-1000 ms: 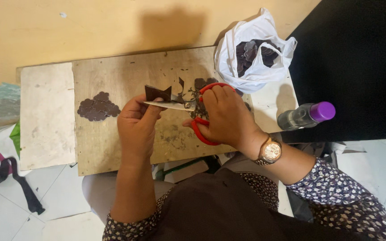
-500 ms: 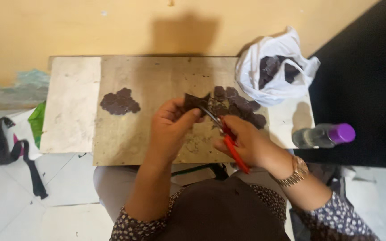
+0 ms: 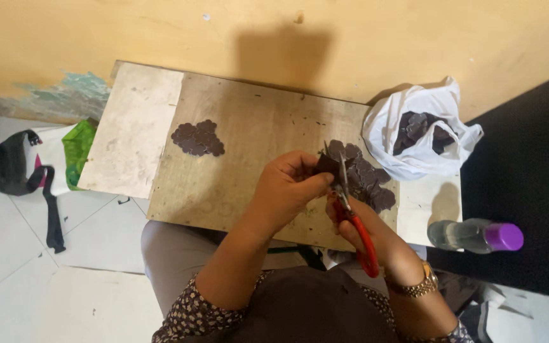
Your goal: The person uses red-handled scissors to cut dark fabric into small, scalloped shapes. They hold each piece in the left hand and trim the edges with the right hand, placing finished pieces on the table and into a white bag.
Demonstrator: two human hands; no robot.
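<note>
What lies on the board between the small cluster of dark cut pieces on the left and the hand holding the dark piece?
In the head view, only bare wooden board lies between the cluster of dark cut pieces and the left hand, apart from a few tiny dark specks.

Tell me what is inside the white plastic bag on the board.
The white plastic bag gapes open at its top, showing a heap of dark brown flat cut pieces. The bag's crumpled sides cover how deep the heap goes.

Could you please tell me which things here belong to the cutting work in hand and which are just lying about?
In use:
- left hand pinching a small dark brown piece
- right hand working red-handled scissors
- two piles of dark cut-outs on the wooden board
- white plastic bag of dark scraps

Lying about:
- clear bottle with purple cap
- black bag on the floor
- green bag
</note>
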